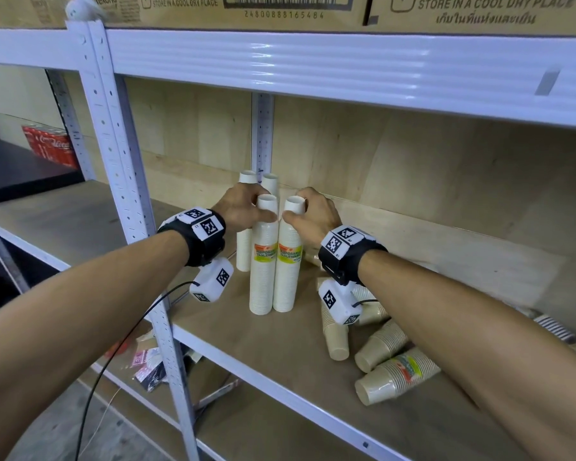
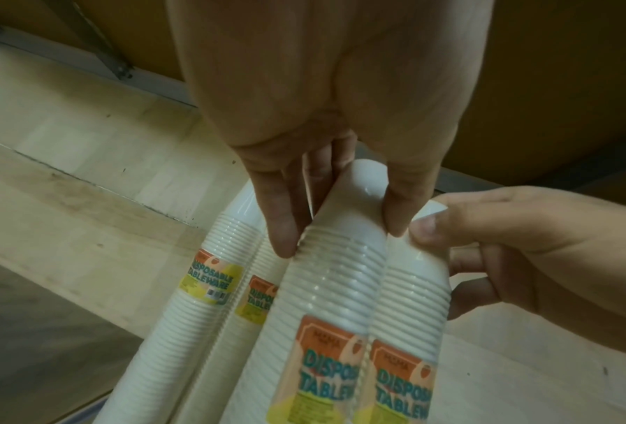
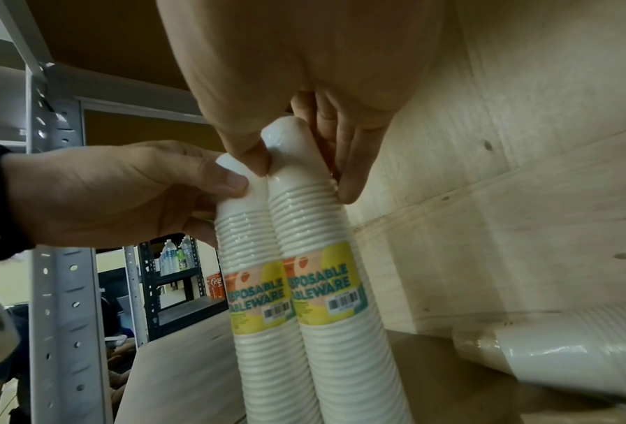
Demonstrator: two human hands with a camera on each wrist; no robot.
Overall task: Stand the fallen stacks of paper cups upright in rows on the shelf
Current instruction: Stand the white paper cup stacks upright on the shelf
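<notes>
Two wrapped white cup stacks stand upright side by side near the front of the shelf board [image 1: 280,361]. My left hand [image 1: 258,207] [image 2: 340,235] grips the top of the left front stack [image 1: 263,281] [image 2: 326,301], thumb on one side and fingers on the other. In the same way my right hand [image 1: 298,207] [image 3: 304,180] grips the top of the right front stack [image 1: 286,281] [image 3: 340,358]. Just behind them stand two more upright stacks [image 1: 246,181] [image 1: 270,181]. Several fallen stacks [image 1: 396,374] lie on the board to the right, under my right forearm.
A white perforated shelf post [image 1: 120,161] rises left of the cups, and the plywood back wall [image 1: 413,181] is close behind. The upper shelf beam [image 1: 313,64] carries cardboard boxes. One fallen stack [image 3: 558,352] lies near the back wall. Red drink cans [image 1: 52,144] sit far left.
</notes>
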